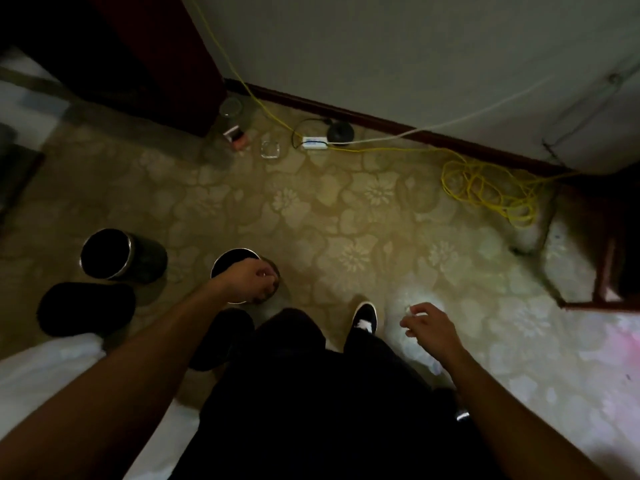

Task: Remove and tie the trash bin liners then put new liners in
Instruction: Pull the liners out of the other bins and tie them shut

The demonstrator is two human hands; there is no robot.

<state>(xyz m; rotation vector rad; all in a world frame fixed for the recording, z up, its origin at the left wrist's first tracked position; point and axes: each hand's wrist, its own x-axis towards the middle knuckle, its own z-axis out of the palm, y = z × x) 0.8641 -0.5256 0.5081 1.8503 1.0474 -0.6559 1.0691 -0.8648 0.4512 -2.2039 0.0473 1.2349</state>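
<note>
The left grip [254,278] hangs over the near bin [228,263] on the floor [346,220], fingers curled at its rim; whether they pinch anything I cannot tell. The right grip [429,325] pinches a pale liner [411,310] beside a shoe [364,317]. A second bin [138,258] sits further left, with a black bag [86,308] just beside it.

One head-worn camera — the only view — looks steeply down from standing height at the patterned carpet [346,209], facing the wall [415,46] and its baseboard [381,121]. The left hand [252,278] and right hand [429,323] sit low in frame, nearest the lens (wide-angle, so edges bow).
</note>
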